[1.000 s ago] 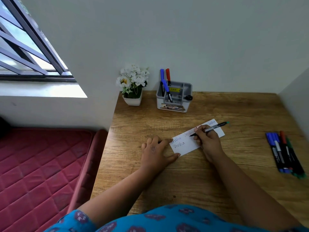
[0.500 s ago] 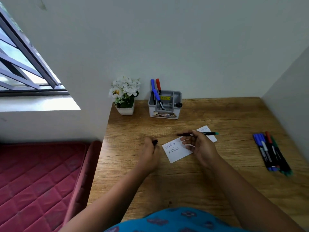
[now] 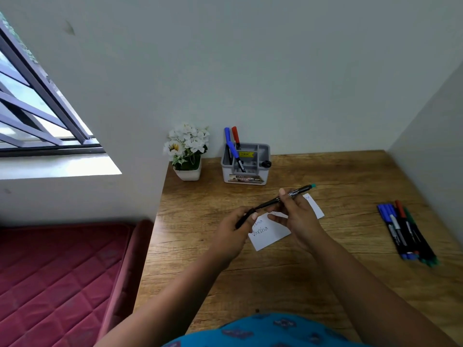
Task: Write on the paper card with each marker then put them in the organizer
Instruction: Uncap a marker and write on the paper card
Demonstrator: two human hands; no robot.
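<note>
Now the black marker [image 3: 288, 197] with the green end is held above the paper card [image 3: 270, 230], tilted, with its tip toward the left. The right hand [image 3: 298, 216] pinches its barrel; the left hand [image 3: 236, 230] is closed around a black cap [image 3: 244, 219] at the marker's tip. The card lies flat near the middle of the table [image 3: 325, 271], handwriting visible on it. Toward the back edge stands the grey organizer [image 3: 246, 164] holding blue and red markers, with a flower pot [image 3: 187, 156] at the back left corner. More markers [image 3: 406, 231] lie bunched by the right edge.
</note>
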